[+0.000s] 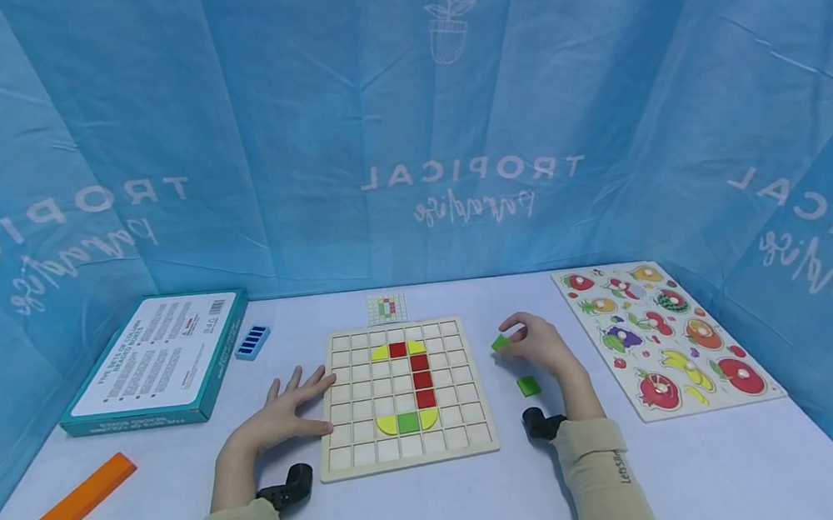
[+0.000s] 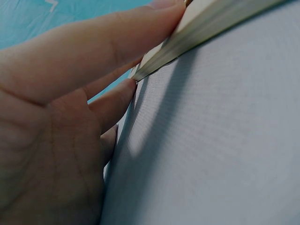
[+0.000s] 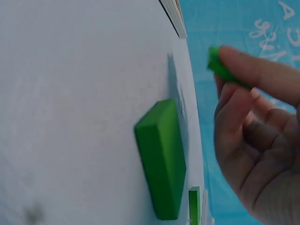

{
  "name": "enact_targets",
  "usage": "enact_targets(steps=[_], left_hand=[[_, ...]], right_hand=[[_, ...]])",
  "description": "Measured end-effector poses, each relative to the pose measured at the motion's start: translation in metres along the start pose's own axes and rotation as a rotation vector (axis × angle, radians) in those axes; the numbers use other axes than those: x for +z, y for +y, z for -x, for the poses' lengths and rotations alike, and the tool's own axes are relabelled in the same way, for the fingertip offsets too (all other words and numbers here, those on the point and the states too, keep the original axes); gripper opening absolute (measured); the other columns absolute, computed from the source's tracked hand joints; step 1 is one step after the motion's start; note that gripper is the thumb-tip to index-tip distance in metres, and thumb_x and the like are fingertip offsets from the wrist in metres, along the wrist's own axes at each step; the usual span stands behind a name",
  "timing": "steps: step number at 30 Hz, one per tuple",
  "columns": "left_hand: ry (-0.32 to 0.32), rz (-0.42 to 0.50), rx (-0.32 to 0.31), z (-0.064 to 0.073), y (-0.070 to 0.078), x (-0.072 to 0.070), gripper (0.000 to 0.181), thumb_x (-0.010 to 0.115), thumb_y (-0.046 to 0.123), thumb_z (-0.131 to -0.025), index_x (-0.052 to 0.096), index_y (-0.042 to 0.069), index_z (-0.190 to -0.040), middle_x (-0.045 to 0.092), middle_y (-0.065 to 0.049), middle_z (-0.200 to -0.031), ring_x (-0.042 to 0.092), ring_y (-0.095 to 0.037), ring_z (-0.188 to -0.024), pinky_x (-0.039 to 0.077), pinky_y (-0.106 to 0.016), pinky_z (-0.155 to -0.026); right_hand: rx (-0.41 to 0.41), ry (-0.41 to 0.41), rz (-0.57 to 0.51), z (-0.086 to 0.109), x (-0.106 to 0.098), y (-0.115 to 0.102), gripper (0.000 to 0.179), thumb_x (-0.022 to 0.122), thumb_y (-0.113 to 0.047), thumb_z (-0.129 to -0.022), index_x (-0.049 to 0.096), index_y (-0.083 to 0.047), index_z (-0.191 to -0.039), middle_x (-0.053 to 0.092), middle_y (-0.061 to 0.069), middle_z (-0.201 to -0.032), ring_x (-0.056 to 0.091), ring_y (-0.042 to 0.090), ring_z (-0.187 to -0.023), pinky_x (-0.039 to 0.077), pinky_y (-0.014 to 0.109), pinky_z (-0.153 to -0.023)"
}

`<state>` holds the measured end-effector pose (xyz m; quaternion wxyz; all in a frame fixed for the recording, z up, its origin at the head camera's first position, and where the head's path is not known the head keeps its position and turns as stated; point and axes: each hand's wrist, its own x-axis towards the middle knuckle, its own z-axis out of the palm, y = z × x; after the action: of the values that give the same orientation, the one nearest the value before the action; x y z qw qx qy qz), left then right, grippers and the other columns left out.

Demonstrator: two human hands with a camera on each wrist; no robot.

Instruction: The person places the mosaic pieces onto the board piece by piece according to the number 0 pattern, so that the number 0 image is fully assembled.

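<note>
A wooden grid board [image 1: 344, 463] lies on the table with red, yellow and green pieces set in some of its squares. My left hand [image 1: 281, 419] has its fingers spread along the board's left edge; in the left wrist view the fingertips touch the board's side [image 2: 187, 44]. Right of the board, my right hand [image 1: 541, 348] pinches a green tile [image 3: 220, 68] between thumb and fingers, raised above the table. Below that hand a second green tile [image 1: 529, 385] lies on the table. Another green piece [image 3: 194, 206] shows farther back in the right wrist view.
A small pattern card [image 1: 387, 308] lies behind the board. At left are a teal box [image 1: 148, 361], a blue slotted piece [image 1: 252, 342] and an orange bar [image 1: 84, 499]. A fruit puzzle board [image 1: 665, 341] lies at right. Blue cloth hangs behind the table.
</note>
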<state>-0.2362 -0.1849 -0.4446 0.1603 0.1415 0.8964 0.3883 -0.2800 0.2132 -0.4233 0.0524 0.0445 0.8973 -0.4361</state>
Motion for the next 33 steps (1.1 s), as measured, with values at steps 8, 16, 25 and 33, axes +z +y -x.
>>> enact_targets(steps=[8,16,25,33], left_hand=[[0.000,-0.001,0.000,0.000,0.000,0.000,0.092,0.075,0.038,-0.068,0.033,0.007,-0.143,0.013,-0.016,-0.153,-0.012,-0.039,-0.139,-0.018,-0.056,-0.108],[-0.002,-0.014,0.005,-0.001,-0.001,-0.001,0.091,0.074,0.039,-0.068,0.033,0.007,-0.143,0.013,-0.016,-0.153,-0.011,-0.039,-0.139,-0.017,-0.055,-0.109],[-0.006,-0.007,-0.006,0.000,0.000,-0.001,0.091,0.074,0.040,-0.069,0.033,0.008,-0.143,0.012,-0.015,-0.153,-0.012,-0.039,-0.139,-0.018,-0.055,-0.108],[-0.012,-0.008,-0.005,0.000,0.000,-0.001,0.090,0.074,0.039,-0.070,0.032,0.009,-0.143,0.012,-0.014,-0.154,-0.012,-0.039,-0.139,-0.018,-0.055,-0.108]], right_hand=[[-0.004,-0.046,-0.169,0.003,0.000,-0.009,0.031,0.074,-0.017,-0.078,0.053,-0.005,-0.098,0.062,0.008,-0.084,0.061,0.018,-0.074,0.052,0.030,-0.069],[-0.041,-0.107,-0.233,0.006,0.003,-0.019,0.026,0.072,-0.017,-0.080,0.060,-0.004,-0.099,0.065,0.006,-0.083,0.060,0.021,-0.077,0.051,0.033,-0.070],[-0.061,-0.143,-0.252,0.010,0.009,-0.031,0.026,0.072,-0.019,-0.080,0.065,-0.006,-0.101,0.064,0.006,-0.085,0.060,0.028,-0.083,0.051,0.035,-0.074],[-0.083,-0.139,-0.232,0.011,0.013,-0.035,0.025,0.071,-0.020,-0.080,0.067,-0.007,-0.101,0.062,0.006,-0.083,0.057,0.030,-0.081,0.050,0.035,-0.072]])
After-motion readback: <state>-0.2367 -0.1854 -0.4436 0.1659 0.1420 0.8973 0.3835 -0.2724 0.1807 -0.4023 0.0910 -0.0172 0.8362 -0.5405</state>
